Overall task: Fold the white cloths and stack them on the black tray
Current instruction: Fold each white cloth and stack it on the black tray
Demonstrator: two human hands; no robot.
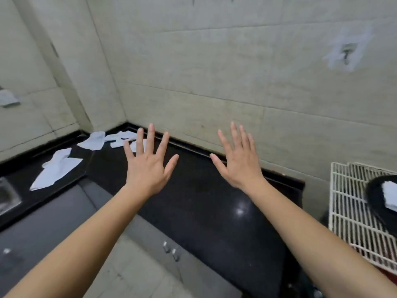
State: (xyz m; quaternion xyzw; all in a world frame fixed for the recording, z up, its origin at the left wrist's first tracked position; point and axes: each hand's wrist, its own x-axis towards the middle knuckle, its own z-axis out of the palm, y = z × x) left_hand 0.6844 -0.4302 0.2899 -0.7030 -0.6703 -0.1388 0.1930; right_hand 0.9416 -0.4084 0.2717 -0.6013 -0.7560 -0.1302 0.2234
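Head view, items as they stand.

Left hand (pixel 148 166): fingers spread wide, holding nothing, raised over the black desk (pixel 204 201).

Right hand (pixel 238 164): likewise spread and empty, beside the left but apart from it.

Loose white cloths: a cluster (pixel 107 139) lies just beyond the left hand's fingertips, in the corner. One more crumpled cloth (pixel 55 168) lies further out to that hand's left.

Black tray (pixel 376 196): well out to the right of the right hand, on a white wire rack (pixel 352 211), with one folded cloth (pixel 391 195) on it.

Step, as I judge it: between cloths, one apparently stacked and several unfolded.

Next move calls for a reach forward and left, to lift a cloth from the cluster and lay it flat on the desk beneath the hands.
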